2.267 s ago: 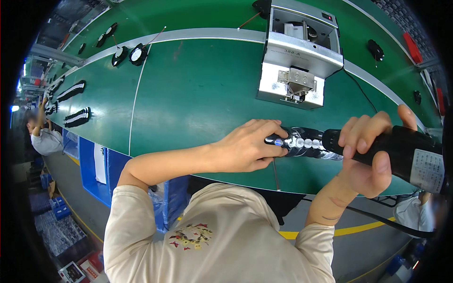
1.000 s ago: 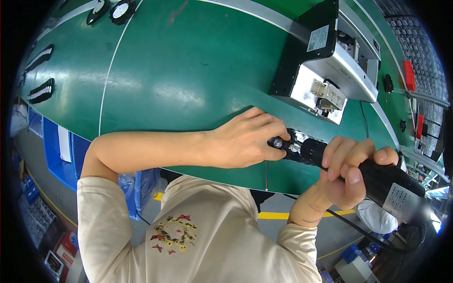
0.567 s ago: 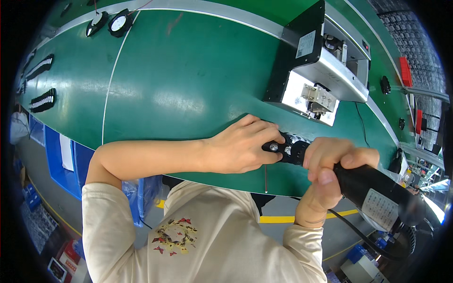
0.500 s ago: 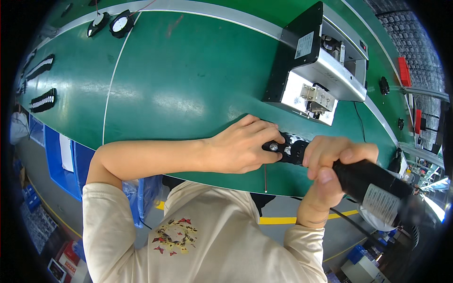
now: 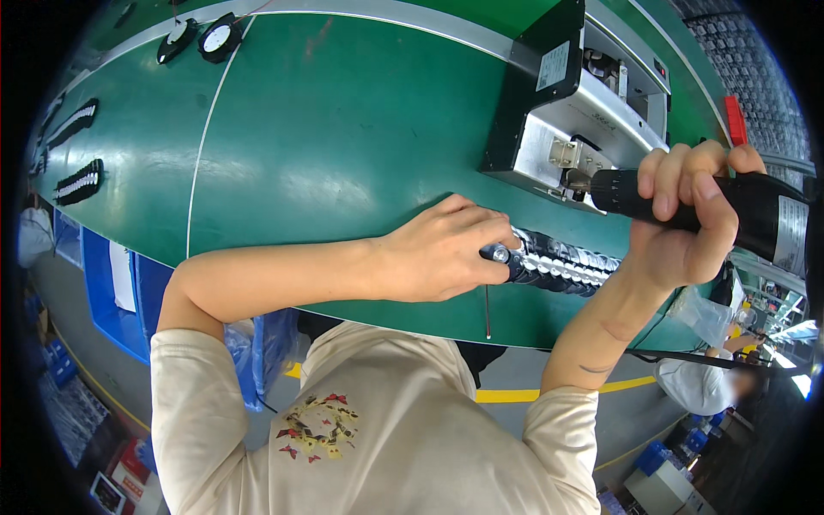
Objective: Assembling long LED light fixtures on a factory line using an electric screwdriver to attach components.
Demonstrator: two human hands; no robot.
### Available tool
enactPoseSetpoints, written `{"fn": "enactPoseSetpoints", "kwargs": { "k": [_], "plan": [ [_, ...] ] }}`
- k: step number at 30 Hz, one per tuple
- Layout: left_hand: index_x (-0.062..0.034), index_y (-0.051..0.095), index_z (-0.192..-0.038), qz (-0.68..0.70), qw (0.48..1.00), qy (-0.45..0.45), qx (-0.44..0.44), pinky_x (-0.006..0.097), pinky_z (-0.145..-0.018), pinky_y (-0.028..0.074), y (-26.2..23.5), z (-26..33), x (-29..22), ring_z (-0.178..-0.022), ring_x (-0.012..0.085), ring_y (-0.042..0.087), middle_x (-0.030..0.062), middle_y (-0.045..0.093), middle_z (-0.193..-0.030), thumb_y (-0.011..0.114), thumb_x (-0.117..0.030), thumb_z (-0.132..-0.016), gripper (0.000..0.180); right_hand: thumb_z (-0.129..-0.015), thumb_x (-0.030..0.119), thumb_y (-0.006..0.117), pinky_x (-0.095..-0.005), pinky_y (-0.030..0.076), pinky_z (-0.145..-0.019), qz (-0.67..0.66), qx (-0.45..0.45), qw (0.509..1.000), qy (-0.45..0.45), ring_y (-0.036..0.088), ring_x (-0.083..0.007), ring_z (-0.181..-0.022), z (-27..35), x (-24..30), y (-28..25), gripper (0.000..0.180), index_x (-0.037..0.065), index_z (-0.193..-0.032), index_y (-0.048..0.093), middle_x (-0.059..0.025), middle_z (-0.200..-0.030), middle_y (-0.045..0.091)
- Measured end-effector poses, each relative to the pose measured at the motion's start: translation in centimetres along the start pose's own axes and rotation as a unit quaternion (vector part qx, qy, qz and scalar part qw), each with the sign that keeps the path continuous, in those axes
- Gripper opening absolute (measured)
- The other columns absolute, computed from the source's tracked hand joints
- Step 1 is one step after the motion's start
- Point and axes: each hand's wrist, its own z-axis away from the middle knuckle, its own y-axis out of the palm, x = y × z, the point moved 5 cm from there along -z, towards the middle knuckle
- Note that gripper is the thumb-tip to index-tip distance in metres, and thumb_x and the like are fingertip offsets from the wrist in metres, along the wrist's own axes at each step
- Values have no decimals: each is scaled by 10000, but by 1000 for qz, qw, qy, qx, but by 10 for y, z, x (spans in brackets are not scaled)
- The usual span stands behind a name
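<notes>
My left hand (image 5: 451,249) is closed on the near end of a black segmented strip with silver pieces along it (image 5: 566,262), which lies on the green table. A round silver screw-like part shows beside the fingertips. My right hand (image 5: 687,202) grips a black electric screwdriver (image 5: 622,192), held almost level with its tip pointing left. That tip meets the small metal block on the front of a black-and-silver screw feeder (image 5: 549,112); whether it holds a screw is too small to tell.
A thin dark rod (image 5: 487,313) lies by the table's near edge. Black-and-white strips (image 5: 79,182) lie at the far left, and two round black parts with white discs (image 5: 220,38) at the back left. Blue bins (image 5: 116,300) stand below the table. Another person sits at the right.
My right hand has lifted the screwdriver off the strip and swung it up to the screw feeder, uncovering the strip. My left hand has stayed nearly in place.
</notes>
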Motion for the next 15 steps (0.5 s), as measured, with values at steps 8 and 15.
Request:
{"fn": "enactPoseSetpoints", "kwargs": {
  "k": [8, 15],
  "plan": [
    [-101, 698, -880, 84, 996, -36, 20, 412, -925, 480, -3, -1, 9, -1130, 288, 567, 69, 583, -1160, 737, -84, -719, 167, -777, -24, 633, -341, 455, -454, -59, -19, 998, 31, 488, -167, -438, 67, 27, 17, 479, 100, -1194, 432, -52, -630, 503],
    [-74, 723, -913, 109, 994, -23, 15, 397, -925, 507, -6, -1, 12, -1149, 301, 558, 75, 582, -1197, 766, -81, -705, 212, -785, -43, 619, -337, 443, -442, -72, -8, 997, 31, 464, -161, -420, 77, 19, 23, 474, 103, -1187, 415, -54, -635, 490]
  ]
}}
